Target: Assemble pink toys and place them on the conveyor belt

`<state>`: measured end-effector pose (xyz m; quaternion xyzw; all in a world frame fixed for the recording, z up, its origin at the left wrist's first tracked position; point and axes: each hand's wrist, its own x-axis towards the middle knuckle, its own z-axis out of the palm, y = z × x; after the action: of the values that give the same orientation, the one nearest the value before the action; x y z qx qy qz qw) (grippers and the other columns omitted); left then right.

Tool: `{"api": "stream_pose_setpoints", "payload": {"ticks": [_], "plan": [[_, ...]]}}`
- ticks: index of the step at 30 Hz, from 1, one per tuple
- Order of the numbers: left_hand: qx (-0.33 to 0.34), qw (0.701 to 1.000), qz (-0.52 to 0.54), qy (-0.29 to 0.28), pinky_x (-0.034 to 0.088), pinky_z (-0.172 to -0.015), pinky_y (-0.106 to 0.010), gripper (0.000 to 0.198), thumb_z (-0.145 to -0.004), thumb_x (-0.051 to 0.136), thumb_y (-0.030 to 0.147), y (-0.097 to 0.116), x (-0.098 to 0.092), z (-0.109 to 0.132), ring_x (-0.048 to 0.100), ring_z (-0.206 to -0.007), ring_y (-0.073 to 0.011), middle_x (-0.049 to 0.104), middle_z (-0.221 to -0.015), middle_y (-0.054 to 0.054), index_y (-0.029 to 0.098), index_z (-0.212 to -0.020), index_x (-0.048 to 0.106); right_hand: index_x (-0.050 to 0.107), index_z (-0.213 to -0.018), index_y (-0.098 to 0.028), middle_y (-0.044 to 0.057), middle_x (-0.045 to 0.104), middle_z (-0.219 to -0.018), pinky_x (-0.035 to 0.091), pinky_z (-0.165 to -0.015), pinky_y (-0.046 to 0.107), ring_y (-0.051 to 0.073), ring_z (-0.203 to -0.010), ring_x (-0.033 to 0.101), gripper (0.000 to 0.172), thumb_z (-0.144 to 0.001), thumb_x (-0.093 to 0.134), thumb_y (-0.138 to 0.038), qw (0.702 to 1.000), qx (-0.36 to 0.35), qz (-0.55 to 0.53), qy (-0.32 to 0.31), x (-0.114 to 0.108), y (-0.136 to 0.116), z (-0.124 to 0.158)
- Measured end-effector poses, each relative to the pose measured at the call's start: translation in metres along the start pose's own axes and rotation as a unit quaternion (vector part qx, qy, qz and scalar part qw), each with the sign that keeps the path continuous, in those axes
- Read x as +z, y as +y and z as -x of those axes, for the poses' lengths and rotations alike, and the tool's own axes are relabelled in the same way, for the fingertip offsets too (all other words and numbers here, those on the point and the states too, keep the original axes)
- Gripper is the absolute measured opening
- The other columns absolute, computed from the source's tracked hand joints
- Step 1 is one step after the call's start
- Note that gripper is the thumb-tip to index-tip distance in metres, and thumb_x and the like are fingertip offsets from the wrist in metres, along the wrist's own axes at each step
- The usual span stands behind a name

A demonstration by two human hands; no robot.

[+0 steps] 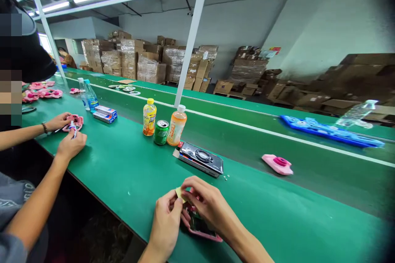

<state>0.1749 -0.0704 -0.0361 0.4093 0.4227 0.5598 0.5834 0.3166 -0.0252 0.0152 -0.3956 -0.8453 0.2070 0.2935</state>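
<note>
My left hand point(166, 220) and my right hand point(206, 205) meet low in the middle over the green bench point(123, 172). Both pinch a small pale yellow piece point(178, 192) between thumb and fingertips. Under my right hand lies a pink flat part point(202, 231) with a dark face, partly hidden by my fingers. A black box with a round part on its lid point(199, 158) sits just beyond my hands. A few tiny white bits point(226, 177) lie beside that box.
Two juice bottles point(149, 117) point(177, 125) and a green can point(161, 132) stand behind the box. A pink part point(277, 164) and a blue tray point(330, 131) ride the conveyor belt point(277, 144). A co-worker's hands point(66, 133) handle a pink part at left. Cardboard boxes point(148, 61) fill the back.
</note>
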Motion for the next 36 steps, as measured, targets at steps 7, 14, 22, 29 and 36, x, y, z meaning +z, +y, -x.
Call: {"api": "stream_pose_setpoints", "payload": {"ticks": [7,14,22,29,36], "plan": [[0.012,0.999,-0.04,0.002,0.044,-0.053,-0.02,0.047,-0.087,0.065,0.063,0.005,0.0,0.008,0.053,-0.056,-0.0107,0.06,-0.066,0.001,0.016,-0.087,0.065,0.064,-0.091,-0.02,0.002,0.069,-0.088,0.047,-0.063,0.022,0.012,-0.067,0.063,0.01,-0.098,0.057,-0.019,0.999,0.023,0.021,-0.035,-0.006,-0.012,0.0],[0.002,0.999,-0.047,-0.016,0.043,-0.054,-0.021,0.049,-0.085,0.068,0.065,0.007,-0.003,0.008,0.051,-0.057,-0.0108,0.056,-0.064,0.003,0.016,-0.088,0.066,0.064,-0.087,-0.019,0.001,0.067,-0.088,0.045,-0.068,0.025,0.014,-0.074,0.062,0.011,-0.097,0.062,-0.014,0.992,0.024,0.114,-0.048,-0.012,-0.02,-0.005],[-0.02,1.0,-0.007,0.001,0.041,-0.046,-0.021,0.048,-0.083,0.071,0.064,0.011,0.0,0.006,0.052,-0.048,-0.0107,0.058,-0.059,0.002,0.017,-0.077,0.059,0.059,-0.093,-0.016,0.009,0.063,-0.097,0.045,-0.061,0.03,0.022,-0.085,0.058,0.009,-0.094,0.056,-0.008,0.942,-0.064,0.322,-0.07,0.001,-0.031,0.007],[-0.078,0.984,0.158,-0.014,0.051,-0.052,-0.024,0.045,-0.078,0.08,0.05,0.022,-0.004,0.001,0.062,-0.058,-0.0138,0.072,-0.076,-0.006,0.01,-0.098,0.073,0.062,-0.101,-0.014,0.011,0.071,-0.109,0.055,-0.085,0.033,0.022,-0.1,0.065,0.014,-0.102,0.048,-0.009,0.959,-0.121,0.248,-0.058,0.001,-0.025,0.018],[-0.099,0.982,0.149,0.056,0.052,-0.056,-0.019,0.052,-0.062,0.095,0.045,0.022,-0.007,0.004,0.058,-0.062,-0.0089,0.069,-0.08,-0.003,0.012,-0.097,0.074,0.066,-0.099,-0.023,0.006,0.076,-0.092,0.06,-0.077,0.03,0.019,-0.082,0.07,0.035,-0.108,0.033,-0.02,0.988,-0.01,0.138,0.073,-0.001,-0.043,0.137]]}}
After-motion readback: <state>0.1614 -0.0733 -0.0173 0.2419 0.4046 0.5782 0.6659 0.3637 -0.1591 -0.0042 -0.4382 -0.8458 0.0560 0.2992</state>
